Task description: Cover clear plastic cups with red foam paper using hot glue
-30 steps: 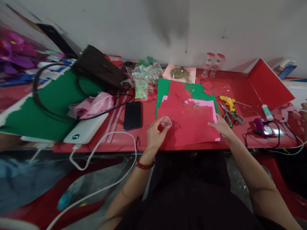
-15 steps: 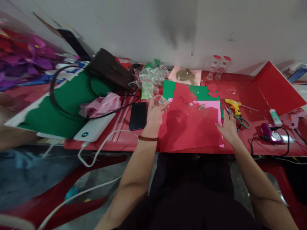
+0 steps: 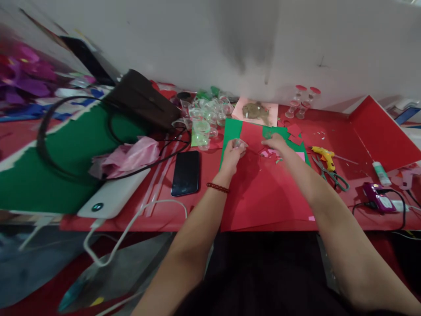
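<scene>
My left hand point(image 3: 233, 156) is closed on a small clear plastic cup point(image 3: 240, 143), above the left part of a red paper sheet point(image 3: 259, 193). Over the upper middle of that sheet is my right hand point(image 3: 276, 144), its fingers drawn together and pointing left. A blurred greenish bit shows by its fingertips; whether they grip it is unclear. Small pink paper scraps point(image 3: 265, 154) lie just below that hand. Under the red sheet, a green sheet point(image 3: 232, 128) shows at the back and sides.
Clear cups point(image 3: 205, 114) are heaped at the back left. A black phone point(image 3: 186, 173) and white power bank point(image 3: 113, 197) lie left. To the right are a yellow glue gun point(image 3: 325, 157), scissors point(image 3: 332, 174) and a purple adapter point(image 3: 378, 197). Joined cups with red ends point(image 3: 300, 103) stand behind.
My right hand has moved from the sheet's right edge up and left to the scraps. My left hand, still with the cup, has shifted right over the red sheet. The view has shifted slightly.
</scene>
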Demonstrator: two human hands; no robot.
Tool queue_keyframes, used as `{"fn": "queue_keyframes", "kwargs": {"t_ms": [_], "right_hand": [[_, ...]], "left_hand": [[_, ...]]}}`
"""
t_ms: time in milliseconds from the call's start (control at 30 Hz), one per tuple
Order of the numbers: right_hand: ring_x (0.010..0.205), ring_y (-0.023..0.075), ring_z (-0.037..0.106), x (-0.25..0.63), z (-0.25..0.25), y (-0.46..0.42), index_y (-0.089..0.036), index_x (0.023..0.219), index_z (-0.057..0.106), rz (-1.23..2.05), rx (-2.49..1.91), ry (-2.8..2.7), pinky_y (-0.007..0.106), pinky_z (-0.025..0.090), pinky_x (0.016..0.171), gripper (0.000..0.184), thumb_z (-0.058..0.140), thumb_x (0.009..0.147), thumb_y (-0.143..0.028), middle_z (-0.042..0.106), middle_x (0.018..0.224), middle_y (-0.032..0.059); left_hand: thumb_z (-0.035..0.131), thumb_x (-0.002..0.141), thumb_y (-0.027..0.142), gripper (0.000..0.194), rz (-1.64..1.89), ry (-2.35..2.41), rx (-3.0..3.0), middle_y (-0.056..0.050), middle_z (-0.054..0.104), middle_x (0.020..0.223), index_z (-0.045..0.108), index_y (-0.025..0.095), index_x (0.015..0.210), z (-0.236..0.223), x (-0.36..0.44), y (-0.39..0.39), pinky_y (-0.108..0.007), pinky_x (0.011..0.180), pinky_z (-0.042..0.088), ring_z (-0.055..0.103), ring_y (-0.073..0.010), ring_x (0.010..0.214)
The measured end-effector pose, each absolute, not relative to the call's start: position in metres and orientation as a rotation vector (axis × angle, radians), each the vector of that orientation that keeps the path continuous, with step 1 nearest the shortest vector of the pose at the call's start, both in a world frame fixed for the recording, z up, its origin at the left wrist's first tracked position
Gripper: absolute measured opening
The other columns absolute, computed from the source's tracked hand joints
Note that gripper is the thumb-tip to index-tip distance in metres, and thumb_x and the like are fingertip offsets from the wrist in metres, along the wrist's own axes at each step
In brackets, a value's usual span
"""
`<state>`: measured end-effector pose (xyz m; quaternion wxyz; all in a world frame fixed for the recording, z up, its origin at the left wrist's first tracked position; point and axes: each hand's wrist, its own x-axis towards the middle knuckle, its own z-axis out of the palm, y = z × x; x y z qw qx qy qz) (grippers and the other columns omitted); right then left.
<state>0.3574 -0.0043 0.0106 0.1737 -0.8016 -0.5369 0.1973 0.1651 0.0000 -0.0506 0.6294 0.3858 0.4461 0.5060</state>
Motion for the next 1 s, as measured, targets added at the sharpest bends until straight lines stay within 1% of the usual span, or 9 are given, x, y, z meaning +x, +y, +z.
{"fn": "queue_keyframes", "kwargs": {"t_ms": [133, 300, 367, 400, 500, 567, 700, 833, 1000], "right_hand": [[0.089, 0.0224, 0.072, 0.346, 0.009, -0.001, -0.019, 0.093, 0.072, 0.605, -2.377, -1.506, 0.03, 0.052, 0.078, 0.023, 0.084, 0.079, -0.032, 0.075, 0.084, 0.005], [0.086, 0.0208, 0.07, 0.335, 0.016, -0.005, -0.019, 0.087, 0.07, 0.606, -2.384, -1.556, 0.029, 0.049, 0.077, 0.013, 0.077, 0.083, -0.029, 0.074, 0.085, 0.004], [0.092, 0.0211, 0.07, 0.332, 0.021, -0.009, -0.019, 0.091, 0.071, 0.586, -2.353, -1.59, 0.029, 0.048, 0.078, 0.008, 0.072, 0.087, -0.025, 0.076, 0.094, 0.0053], [0.096, 0.0216, 0.07, 0.33, 0.023, -0.012, -0.019, 0.097, 0.072, 0.544, -2.318, -1.609, 0.029, 0.048, 0.08, 0.01, 0.068, 0.09, -0.024, 0.077, 0.101, 0.0066], [0.114, 0.0259, 0.069, 0.325, 0.029, -0.022, -0.017, 0.121, 0.07, 0.319, -2.209, -1.693, 0.034, 0.05, 0.091, 0.027, 0.055, 0.099, -0.021, 0.077, 0.123, 0.0128], [0.124, 0.0316, 0.068, 0.32, 0.029, -0.027, -0.014, 0.128, 0.069, 0.189, -2.219, -1.78, 0.041, 0.051, 0.101, 0.032, 0.053, 0.101, -0.02, 0.076, 0.129, 0.0184], [0.136, 0.0376, 0.063, 0.315, 0.026, -0.028, -0.011, 0.128, 0.071, 0.086, -2.255, -1.876, 0.053, 0.049, 0.113, 0.033, 0.054, 0.103, -0.023, 0.074, 0.137, 0.0224], [0.132, 0.0363, 0.066, 0.318, 0.024, -0.024, -0.009, 0.13, 0.07, 0.113, -2.221, -1.905, 0.049, 0.054, 0.11, 0.035, 0.05, 0.104, -0.022, 0.075, 0.135, 0.0216], [0.13, 0.0346, 0.067, 0.323, 0.025, -0.022, -0.017, 0.119, 0.075, 0.099, -2.166, -1.924, 0.046, 0.053, 0.112, 0.027, 0.056, 0.101, -0.022, 0.078, 0.129, 0.016]], "left_hand": [[0.074, 0.085, 0.017, 0.025, 1.178, 1.048, 0.923, -0.006, 0.072, 0.106, 0.063, 0.023, 0.107, -0.057, 0.168, 0.003, -0.036, 0.095, 0.061, 0.072, -0.0185, 0.093], [0.074, 0.084, 0.015, 0.028, 1.177, 1.072, 0.941, -0.006, 0.072, 0.108, 0.063, 0.023, 0.109, -0.058, 0.167, 0.003, -0.035, 0.096, 0.061, 0.072, -0.0196, 0.098], [0.073, 0.087, 0.016, 0.027, 1.181, 1.077, 0.908, -0.006, 0.072, 0.109, 0.062, 0.023, 0.111, -0.057, 0.167, 0.002, -0.036, 0.097, 0.062, 0.073, -0.0186, 0.097], [0.072, 0.088, 0.017, 0.026, 1.185, 1.076, 0.89, -0.006, 0.072, 0.11, 0.061, 0.023, 0.112, -0.057, 0.167, 0.002, -0.036, 0.097, 0.062, 0.073, -0.018, 0.096], [0.07, 0.091, 0.021, 0.025, 1.188, 1.064, 0.88, -0.006, 0.073, 0.111, 0.06, 0.025, 0.113, -0.059, 0.165, 0.002, -0.036, 0.096, 0.064, 0.074, -0.0172, 0.097], [0.07, 0.091, 0.022, 0.025, 1.181, 1.061, 0.906, -0.006, 0.074, 0.113, 0.06, 0.026, 0.113, -0.061, 0.163, 0.004, -0.037, 0.098, 0.064, 0.076, -0.0177, 0.098], [0.072, 0.09, 0.024, 0.026, 1.175, 1.061, 0.951, -0.006, 0.074, 0.114, 0.061, 0.026, 0.113, -0.066, 0.158, 0.008, -0.042, 0.102, 0.063, 0.077, -0.0195, 0.101], [0.072, 0.09, 0.025, 0.025, 1.175, 1.056, 0.973, -0.006, 0.075, 0.111, 0.06, 0.027, 0.112, -0.066, 0.157, 0.008, -0.041, 0.102, 0.064, 0.077, -0.0187, 0.099], [0.072, 0.089, 0.023, 0.026, 1.191, 1.053, 0.938, -0.007, 0.073, 0.111, 0.058, 0.026, 0.111, -0.063, 0.161, 0.005, -0.042, 0.103, 0.064, 0.077, -0.0191, 0.098]]}}
